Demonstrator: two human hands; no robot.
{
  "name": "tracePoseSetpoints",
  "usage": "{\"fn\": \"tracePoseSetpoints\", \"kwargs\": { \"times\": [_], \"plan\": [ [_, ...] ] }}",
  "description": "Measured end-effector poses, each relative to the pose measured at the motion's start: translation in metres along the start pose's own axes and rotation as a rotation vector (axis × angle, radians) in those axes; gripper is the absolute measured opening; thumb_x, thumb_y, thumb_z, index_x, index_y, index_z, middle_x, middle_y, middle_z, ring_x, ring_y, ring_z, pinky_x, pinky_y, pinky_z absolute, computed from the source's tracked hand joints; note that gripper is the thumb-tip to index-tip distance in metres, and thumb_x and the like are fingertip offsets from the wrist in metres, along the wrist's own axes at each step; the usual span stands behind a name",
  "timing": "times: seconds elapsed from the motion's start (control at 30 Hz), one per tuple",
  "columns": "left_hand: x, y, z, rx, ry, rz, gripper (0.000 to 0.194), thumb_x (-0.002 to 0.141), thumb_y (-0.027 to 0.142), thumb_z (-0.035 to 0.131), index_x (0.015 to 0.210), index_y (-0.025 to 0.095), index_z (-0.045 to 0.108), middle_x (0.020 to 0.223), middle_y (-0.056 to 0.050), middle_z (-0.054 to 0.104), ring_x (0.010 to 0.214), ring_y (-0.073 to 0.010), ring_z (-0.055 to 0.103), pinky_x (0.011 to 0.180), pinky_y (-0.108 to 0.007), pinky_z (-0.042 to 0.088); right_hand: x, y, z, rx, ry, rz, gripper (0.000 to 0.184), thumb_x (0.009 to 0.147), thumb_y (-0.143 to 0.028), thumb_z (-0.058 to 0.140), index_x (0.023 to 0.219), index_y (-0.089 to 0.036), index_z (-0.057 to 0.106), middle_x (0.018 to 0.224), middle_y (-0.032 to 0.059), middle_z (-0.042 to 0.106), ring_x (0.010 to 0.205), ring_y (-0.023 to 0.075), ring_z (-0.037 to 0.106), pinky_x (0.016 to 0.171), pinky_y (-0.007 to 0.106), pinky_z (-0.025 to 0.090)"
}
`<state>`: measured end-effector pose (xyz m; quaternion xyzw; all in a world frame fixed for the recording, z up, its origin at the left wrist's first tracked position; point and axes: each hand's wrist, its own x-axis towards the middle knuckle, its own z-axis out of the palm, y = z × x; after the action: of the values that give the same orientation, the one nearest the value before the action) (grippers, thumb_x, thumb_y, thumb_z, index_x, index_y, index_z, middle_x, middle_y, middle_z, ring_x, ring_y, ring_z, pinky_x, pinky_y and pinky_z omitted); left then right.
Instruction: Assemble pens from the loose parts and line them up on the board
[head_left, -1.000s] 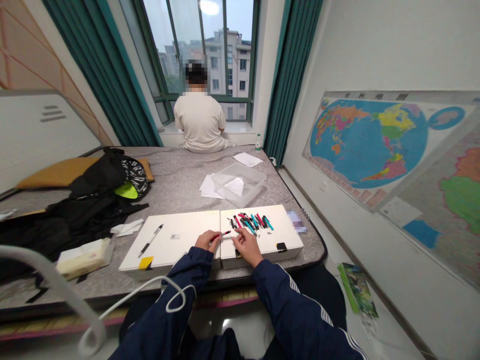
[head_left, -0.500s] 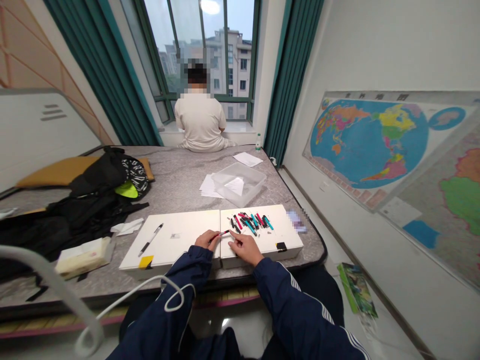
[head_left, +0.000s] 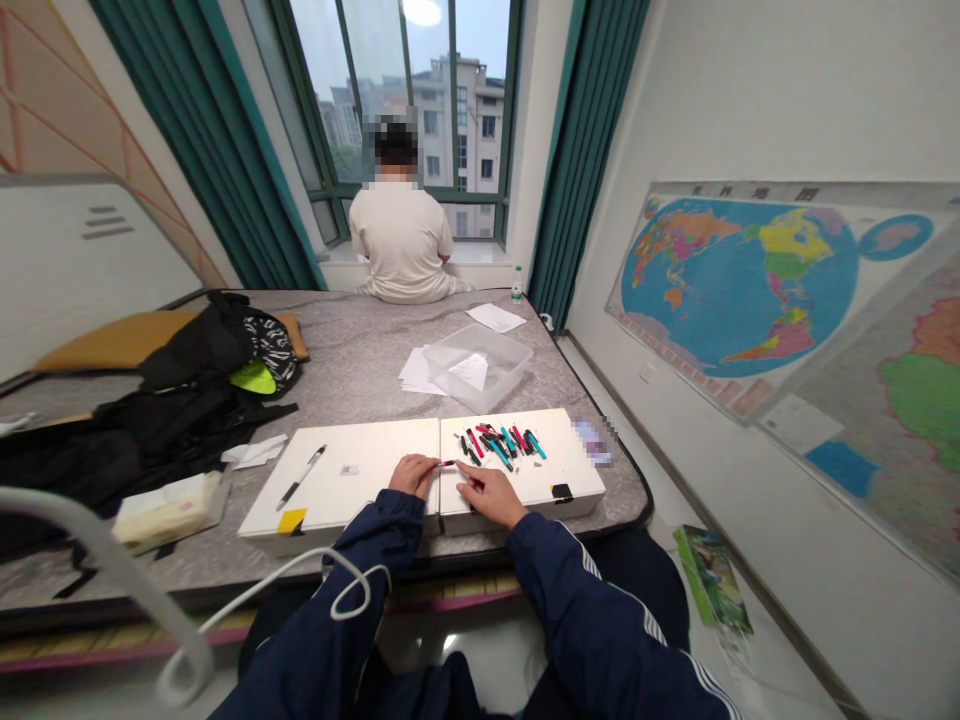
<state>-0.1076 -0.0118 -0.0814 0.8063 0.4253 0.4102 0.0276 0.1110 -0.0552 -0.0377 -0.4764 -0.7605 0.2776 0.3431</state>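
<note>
Though it's pretty tiny in the head view, the pen (head_left: pixel 448 463) is easy enough to place: it's right between the left hand (head_left: pixel 412 475) and the right hand (head_left: pixel 491 492), just over the seam of two white boxes. The left hand has it pinched between thumb and fingers, with a short red-and-dark end poking out to the right. The right hand has its index fingertip right up at that end, thumb spread a bit below. Honestly can't tell if it's gripping the pen or just touching it.

Just past the right hand there's a messy pile of pens and pen parts (head_left: pixel 501 443), black, red and teal, on the right white box (head_left: pixel 574 460). The left white box (head_left: pixel 382 440) has one black-and-white pen (head_left: pixel 301 478) lying slanted, well apart from the left hand, plus a yellow tab (head_left: pixel 292 523) at the near edge. Both boxes sit on a grey bed (head_left: pixel 337 350). Behind them is a clear plastic bin (head_left: pixel 519 372) next to some papers (head_left: pixel 418 370), and further back a person in a pale shirt (head_left: pixel 401 240) sits facing the window.
</note>
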Motion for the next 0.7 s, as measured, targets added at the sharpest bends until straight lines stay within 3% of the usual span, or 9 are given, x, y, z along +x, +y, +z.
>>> {"fn": "tracePoseSetpoints", "kwargs": {
  "times": [0.3,0.53,0.7],
  "plan": [
    [-0.0017,-0.0049,0.0029,0.027,-0.021,0.010,0.024,0.088,0.026,0.047,0.098,0.020,0.067,0.088,-0.008,0.068,0.086,-0.0216,0.059,0.081,-0.038,0.046,-0.0012,-0.0050,0.0018,0.013,0.039,0.023,0.045,0.082,-0.028,0.054,0.126,-0.020,0.056,0.064,-0.0031,0.059,0.055,0.0104,0.047,0.058,0.020,0.036],
    [-0.0010,-0.0042,0.0027,0.036,-0.022,0.016,0.025,0.088,0.027,0.046,0.099,0.020,0.067,0.088,-0.008,0.068,0.086,-0.0217,0.060,0.080,-0.038,0.047,-0.0015,-0.0062,0.0010,-0.013,0.016,0.001,0.051,0.081,-0.028,0.055,0.131,-0.021,0.050,0.068,-0.0028,0.063,0.056,0.0110,0.050,0.059,0.020,0.037],
    [-0.0005,-0.0015,0.0000,0.014,-0.023,-0.003,0.024,0.088,0.028,0.046,0.097,0.021,0.068,0.088,-0.008,0.068,0.085,-0.0208,0.059,0.079,-0.037,0.048,-0.0001,-0.0030,0.0002,-0.037,-0.040,-0.020,0.047,0.079,-0.032,0.058,0.126,-0.022,0.056,0.069,-0.0022,0.064,0.059,0.0114,0.052,0.059,0.020,0.036]
  ]
}}
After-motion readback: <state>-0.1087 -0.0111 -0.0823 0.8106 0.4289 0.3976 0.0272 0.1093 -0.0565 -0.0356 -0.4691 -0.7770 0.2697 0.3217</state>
